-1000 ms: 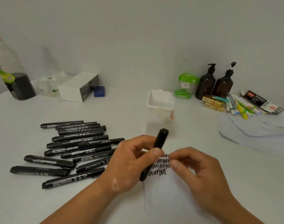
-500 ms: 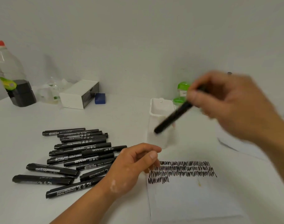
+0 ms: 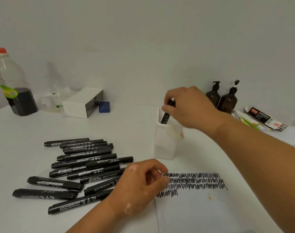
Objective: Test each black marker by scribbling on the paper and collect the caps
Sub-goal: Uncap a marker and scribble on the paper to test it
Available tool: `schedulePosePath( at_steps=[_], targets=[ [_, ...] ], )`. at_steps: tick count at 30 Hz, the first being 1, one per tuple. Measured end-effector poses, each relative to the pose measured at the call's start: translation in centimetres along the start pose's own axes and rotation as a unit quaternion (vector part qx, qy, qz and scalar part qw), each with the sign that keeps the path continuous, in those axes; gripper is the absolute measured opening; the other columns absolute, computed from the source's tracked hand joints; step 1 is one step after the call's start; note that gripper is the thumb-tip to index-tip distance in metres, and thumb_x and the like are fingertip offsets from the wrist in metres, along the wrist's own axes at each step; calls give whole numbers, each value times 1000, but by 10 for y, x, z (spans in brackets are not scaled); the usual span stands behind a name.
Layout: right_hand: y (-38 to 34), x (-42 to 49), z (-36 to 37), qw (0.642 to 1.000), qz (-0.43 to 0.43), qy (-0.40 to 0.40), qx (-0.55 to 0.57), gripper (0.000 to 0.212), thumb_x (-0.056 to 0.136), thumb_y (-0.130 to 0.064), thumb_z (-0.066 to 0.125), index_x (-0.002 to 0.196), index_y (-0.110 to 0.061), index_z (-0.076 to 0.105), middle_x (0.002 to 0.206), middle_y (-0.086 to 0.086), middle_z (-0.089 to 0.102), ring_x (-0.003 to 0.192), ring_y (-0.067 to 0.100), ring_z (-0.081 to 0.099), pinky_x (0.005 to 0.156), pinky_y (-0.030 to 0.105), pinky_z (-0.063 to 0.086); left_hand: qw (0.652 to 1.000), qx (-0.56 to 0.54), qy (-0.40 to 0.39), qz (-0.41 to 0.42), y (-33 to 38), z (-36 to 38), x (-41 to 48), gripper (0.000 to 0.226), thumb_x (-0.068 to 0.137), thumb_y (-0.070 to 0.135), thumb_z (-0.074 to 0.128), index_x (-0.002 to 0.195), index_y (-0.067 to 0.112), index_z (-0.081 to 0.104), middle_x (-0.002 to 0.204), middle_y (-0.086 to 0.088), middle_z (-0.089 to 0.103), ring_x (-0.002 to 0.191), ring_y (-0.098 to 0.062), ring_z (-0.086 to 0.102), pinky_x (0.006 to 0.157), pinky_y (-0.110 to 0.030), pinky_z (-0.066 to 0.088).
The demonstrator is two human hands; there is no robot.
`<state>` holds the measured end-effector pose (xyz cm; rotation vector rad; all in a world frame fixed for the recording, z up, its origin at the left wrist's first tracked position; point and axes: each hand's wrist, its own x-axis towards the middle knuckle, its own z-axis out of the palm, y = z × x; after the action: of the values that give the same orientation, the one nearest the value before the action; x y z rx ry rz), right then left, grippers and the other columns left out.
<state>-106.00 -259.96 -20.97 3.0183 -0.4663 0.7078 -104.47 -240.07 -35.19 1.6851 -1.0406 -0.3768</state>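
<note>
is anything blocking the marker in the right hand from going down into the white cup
Nothing visible does. The right hand holds the marker tilted, its lower end already past the rim of the white cup. The cup's inside is hidden from this view.

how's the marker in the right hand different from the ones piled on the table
The marker in the right hand stands nearly upright, its lower end inside the white container; the pile of markers lies flat on the table. The held one is gripped and alone; the piled ones lie loose, overlapping, left of the paper. All have black barrels with pale print.
</note>
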Motion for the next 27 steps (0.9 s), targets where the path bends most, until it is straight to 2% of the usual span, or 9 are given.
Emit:
schedulePosePath(
  at_steps=[6, 9, 11, 14, 18, 22, 25, 27],
  targets=[
    [-3, -4, 25, 995, 22, -97, 11, 20, 99, -39, 52, 99, -24, 65, 93, 0, 68, 86, 22, 60, 72, 37, 53, 1000, 18, -2, 14, 0, 0, 0, 10, 88, 30, 74, 98, 30, 71, 76, 6, 70, 63, -8, 59, 61, -12, 45],
    [-5, -5, 31, 994, 19, -110, 8, 25, 100, -37, 48, 93, -21, 66, 91, 0, 67, 85, 24, 57, 73, 36, 47, 1000, 22, -3, 19, -1, 0, 1, 10, 89, 29, 74, 98, 29, 71, 75, 4, 70, 65, -15, 61, 60, -12, 45],
    [-7, -7, 35, 995, 14, -102, 0, 26, 101, -35, 45, 86, -23, 63, 81, -2, 61, 79, 24, 52, 72, 34, 38, 999, 26, -5, 23, -2, 0, 1, 9, 88, 29, 74, 97, 29, 71, 75, 3, 70, 64, -14, 61, 59, -12, 45],
    [-8, -9, 38, 996, 10, -91, -9, 33, 101, -33, 42, 80, -18, 62, 69, -7, 51, 73, 24, 49, 69, 34, 34, 999, 27, -6, 24, -3, 0, 1, 9, 88, 29, 75, 96, 29, 72, 74, 2, 70, 59, -6, 57, 58, -10, 43],
    [-9, -10, 38, 997, 3, -81, -19, 37, 102, -32, 40, 82, -15, 66, 74, -2, 54, 74, 27, 51, 68, 35, 35, 999, 34, -9, 24, -2, -1, 1, 7, 88, 30, 74, 95, 29, 72, 73, 5, 69, 59, -2, 55, 58, -10, 42],
    [-11, -12, 29, 997, 19, -77, 9, 37, 103, -28, 39, 71, -19, 56, 74, -2, 59, 76, 28, 54, 69, 37, 40, 999, 38, -6, 27, -1, -1, 1, 7, 88, 30, 74, 94, 27, 73, 73, 5, 69, 58, -1, 54, 58, -10, 42],
    [-9, -15, 13, 997, 33, -49, 46, 35, 104, -31, 41, 89, -16, 68, 92, 3, 74, 91, 29, 64, 85, 42, 52, 998, 45, -4, 34, -1, -2, 1, 6, 88, 29, 74, 93, 26, 73, 72, 5, 69, 58, -1, 54, 57, -10, 41],
    [-3, -27, 2, 995, 41, 18, 93, 29, 102, -35, 47, 95, -21, 71, 90, -2, 76, 88, 22, 66, 82, 38, 54, 998, 49, 1, 37, 0, -3, 1, 4, 88, 28, 75, 91, 26, 74, 70, 6, 69, 57, -2, 54, 57, -10, 42]
  ],
)
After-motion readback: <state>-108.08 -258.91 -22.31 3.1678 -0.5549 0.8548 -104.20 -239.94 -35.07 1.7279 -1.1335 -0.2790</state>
